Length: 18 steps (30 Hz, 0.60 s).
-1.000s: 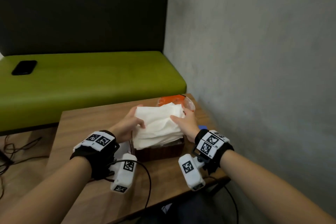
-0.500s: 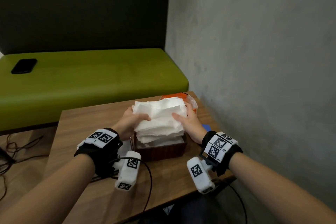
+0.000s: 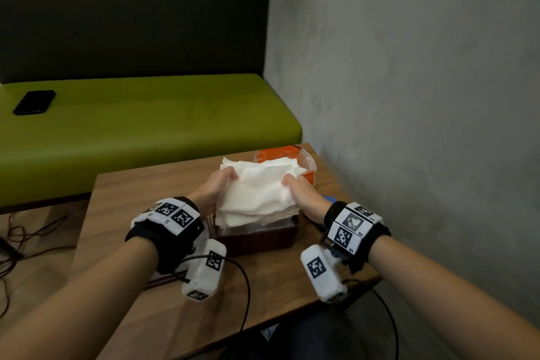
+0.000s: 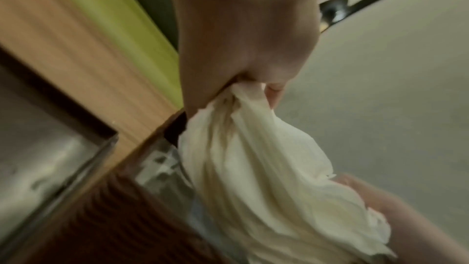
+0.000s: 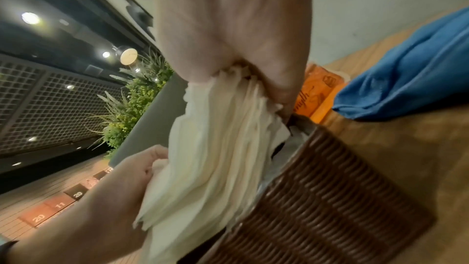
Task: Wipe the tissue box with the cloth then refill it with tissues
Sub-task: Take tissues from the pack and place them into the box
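A thick stack of white tissues [image 3: 257, 196] hangs just above the open brown woven tissue box [image 3: 260, 240] on the wooden table [image 3: 146, 193]. My left hand [image 3: 214, 188] grips the stack's left edge and my right hand [image 3: 301, 193] grips its right edge. In the left wrist view the tissues [image 4: 253, 168] bunch where the left hand [image 4: 256, 85] pinches them. The right wrist view shows the layered tissues [image 5: 215, 148] pinched by the right hand [image 5: 241, 75] over the box [image 5: 317, 198]. The stack's lower end dips into the box.
An orange tissue packet [image 3: 280, 155] lies behind the box. A blue cloth [image 5: 411, 75] lies on the table to the right, near the grey wall [image 3: 423, 96]. A green bench [image 3: 146, 126] with a black phone [image 3: 34, 102] stands beyond the table.
Both hands have lifted the far side of the tissue stack and shifted their grip toward its far edges. The stack now stands higher over the box.
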{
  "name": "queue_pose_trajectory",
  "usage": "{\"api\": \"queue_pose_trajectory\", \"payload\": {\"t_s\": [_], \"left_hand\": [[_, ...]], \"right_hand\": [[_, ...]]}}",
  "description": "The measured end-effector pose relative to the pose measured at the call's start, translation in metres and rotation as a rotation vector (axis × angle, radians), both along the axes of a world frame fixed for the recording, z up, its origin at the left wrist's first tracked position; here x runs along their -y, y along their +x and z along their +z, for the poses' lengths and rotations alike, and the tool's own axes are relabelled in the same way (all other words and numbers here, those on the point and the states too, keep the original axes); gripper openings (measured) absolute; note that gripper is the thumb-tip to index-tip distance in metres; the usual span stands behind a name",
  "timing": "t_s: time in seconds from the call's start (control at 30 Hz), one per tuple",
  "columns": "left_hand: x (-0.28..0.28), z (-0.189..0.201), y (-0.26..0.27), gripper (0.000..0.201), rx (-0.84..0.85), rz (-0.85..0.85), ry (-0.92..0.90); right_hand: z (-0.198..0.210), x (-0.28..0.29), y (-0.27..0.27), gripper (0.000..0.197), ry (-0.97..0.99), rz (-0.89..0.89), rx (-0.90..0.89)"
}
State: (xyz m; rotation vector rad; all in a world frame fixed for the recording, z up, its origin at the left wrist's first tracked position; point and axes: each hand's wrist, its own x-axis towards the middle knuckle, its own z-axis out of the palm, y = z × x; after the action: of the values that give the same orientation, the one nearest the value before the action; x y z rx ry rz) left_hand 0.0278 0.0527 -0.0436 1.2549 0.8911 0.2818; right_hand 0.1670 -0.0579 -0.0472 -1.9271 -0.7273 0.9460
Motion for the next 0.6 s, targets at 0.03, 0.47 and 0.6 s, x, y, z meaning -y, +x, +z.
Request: {"api": "queue_pose_trajectory", "payload": {"t_s": [0.03, 0.47, 0.6], "left_hand": [[-0.001, 0.0, 0.001, 0.018, -0.066, -0.012, 0.113], [0.003, -0.006, -0.001, 0.026, -0.394, -0.139, 0.769], [0.007, -0.008, 0.001, 0.012, -0.459, -0.257, 0.898]], "right_hand": [[0.004, 0.002, -0.003, 0.033, -0.018, 0.032, 0.043], [0.016, -0.002, -0.006, 0.033, -0.192, 0.156, 0.297], [0.012, -0.002, -0.013, 0.04, -0.252, 0.183, 0.515]]}}
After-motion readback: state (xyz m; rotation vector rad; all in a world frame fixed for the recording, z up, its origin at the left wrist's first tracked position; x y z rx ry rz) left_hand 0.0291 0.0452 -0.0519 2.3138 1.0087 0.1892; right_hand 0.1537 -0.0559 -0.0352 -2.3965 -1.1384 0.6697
